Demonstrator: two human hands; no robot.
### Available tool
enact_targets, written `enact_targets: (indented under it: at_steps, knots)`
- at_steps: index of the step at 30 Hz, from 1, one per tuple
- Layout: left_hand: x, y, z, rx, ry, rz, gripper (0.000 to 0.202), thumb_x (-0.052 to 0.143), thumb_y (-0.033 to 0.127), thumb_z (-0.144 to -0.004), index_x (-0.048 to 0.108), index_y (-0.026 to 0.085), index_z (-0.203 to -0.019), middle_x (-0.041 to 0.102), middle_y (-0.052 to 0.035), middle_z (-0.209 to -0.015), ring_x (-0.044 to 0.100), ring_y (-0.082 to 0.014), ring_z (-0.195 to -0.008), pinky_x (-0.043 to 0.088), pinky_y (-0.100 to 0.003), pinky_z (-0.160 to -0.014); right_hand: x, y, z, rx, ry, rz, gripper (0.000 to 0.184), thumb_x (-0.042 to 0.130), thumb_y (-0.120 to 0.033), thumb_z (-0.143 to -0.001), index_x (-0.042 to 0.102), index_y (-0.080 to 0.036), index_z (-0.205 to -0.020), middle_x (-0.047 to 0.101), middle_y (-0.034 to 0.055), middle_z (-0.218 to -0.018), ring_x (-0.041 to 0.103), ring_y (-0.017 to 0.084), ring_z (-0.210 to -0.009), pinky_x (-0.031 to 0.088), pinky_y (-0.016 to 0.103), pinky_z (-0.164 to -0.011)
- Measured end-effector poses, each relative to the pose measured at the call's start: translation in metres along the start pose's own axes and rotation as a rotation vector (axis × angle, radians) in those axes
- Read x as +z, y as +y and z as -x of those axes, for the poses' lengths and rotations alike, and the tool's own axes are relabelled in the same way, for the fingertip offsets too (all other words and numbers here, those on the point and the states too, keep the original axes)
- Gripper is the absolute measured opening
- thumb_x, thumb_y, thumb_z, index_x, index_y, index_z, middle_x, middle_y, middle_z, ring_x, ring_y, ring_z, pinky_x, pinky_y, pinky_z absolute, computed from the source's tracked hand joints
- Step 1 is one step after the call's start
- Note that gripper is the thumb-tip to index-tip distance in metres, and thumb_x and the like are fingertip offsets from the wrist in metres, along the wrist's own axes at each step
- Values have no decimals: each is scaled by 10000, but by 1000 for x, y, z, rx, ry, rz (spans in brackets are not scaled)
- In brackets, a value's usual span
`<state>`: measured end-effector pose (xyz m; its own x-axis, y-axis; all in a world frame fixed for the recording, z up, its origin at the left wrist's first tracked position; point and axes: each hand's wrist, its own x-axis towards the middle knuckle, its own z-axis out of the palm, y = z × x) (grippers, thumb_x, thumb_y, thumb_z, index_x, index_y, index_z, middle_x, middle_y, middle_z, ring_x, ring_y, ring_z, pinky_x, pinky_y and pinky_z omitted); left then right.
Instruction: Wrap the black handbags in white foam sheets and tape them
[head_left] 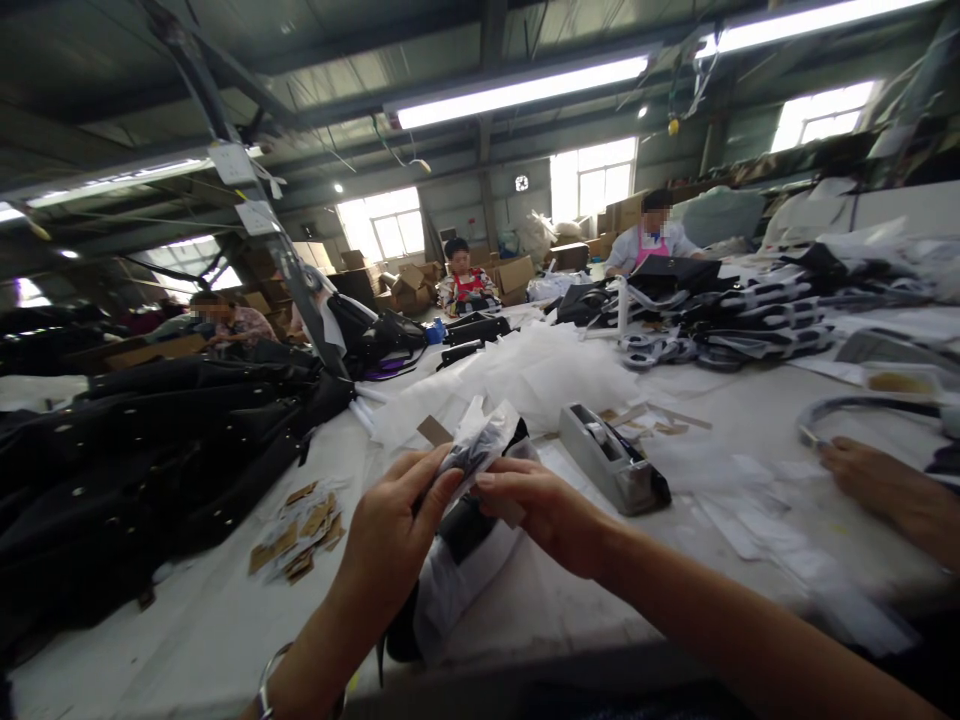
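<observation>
My left hand (401, 515) is closed, thumb and fingers pinching a bundle of thin white wrapping (480, 435) with something dark inside. From the other side my right hand (544, 505) presses its fingers on the same bundle. Below the hands is a black bag-like item (461, 530), partly covered by a white sheet (457, 590), near the table's front edge. Its full shape is hidden by the hands and wrapping. Just beyond my right hand stands a grey tape dispenser (611, 465).
Small brown pieces (304, 530) lie left on the white table (217, 630). Black goods (150, 460) are heaped farther left. White sheets (540, 365) spread ahead. Black-and-white goods (765, 310) pile at the back right. A co-worker's hand (877, 490) holds a curved strip (855, 402).
</observation>
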<state>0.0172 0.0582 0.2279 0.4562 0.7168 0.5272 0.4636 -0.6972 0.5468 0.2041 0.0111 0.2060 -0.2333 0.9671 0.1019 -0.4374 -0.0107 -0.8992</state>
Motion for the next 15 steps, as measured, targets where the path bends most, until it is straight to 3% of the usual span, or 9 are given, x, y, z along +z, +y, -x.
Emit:
enact_targets:
  at_steps: [6,11,13,15]
  knots:
    - [13,-1,2,33,83,-38,358,512,451,-956,691,274,-1210,641,-73,-1093,618,-225,-1023,505,-315,-879,8,15,-4,-94,210,100,386,756,-520,-802,775,-207,-1029,712,41,-1007,557,166,-863,389,278,-736]
    - [23,-9,7,19,159,56,335,557,477,-925,718,278,-1141,647,-61,-1129,617,-243,-1074,499,-330,-939,18,19,-6,-106,280,-19,366,804,-513,-740,797,-227,-968,705,20,-901,516,145,-757,377,270,-692]
    - [26,-12,8,-80,214,126,435,613,521,-880,649,305,-1256,624,-56,-1235,648,-235,-1033,528,-331,-902,23,18,-7,-96,308,-61,345,824,-499,-713,803,-229,-927,707,20,-883,514,149,-751,377,273,-692]
    - [28,-11,8,-227,254,265,706,688,547,-817,437,364,-1451,541,-66,-1404,683,-216,-971,568,-319,-814,25,18,-8,-100,324,-70,333,828,-500,-704,804,-218,-880,697,22,-831,500,144,-711,368,276,-673]
